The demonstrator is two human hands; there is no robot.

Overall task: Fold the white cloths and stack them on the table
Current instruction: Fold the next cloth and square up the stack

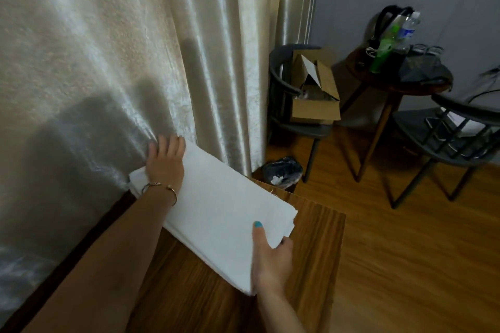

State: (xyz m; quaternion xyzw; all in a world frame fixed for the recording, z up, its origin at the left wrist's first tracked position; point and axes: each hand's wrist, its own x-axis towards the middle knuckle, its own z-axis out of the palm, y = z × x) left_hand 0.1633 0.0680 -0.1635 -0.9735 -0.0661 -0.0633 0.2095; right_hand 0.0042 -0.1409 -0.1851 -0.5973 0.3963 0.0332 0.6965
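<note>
White folded terry cloths (224,213) – flat stack on brown wooden table (319,246), far-left edge against pale curtain (108,48). Step, likely: squaring stack after placing. Left hand (165,162) lies flat on far-left end, fingers straight. Right hand (270,257) pinches near-right corner, thumb on top. Next – align edges, then release both.

On the table (311,238): folded cloths (224,213), stacked, against the curtain (108,48) behind. At the stack's far left end, left hand (166,161); at its near right corner, right hand (272,257). Right of the curtain, on a chair (292,121): a box (315,92).
</note>
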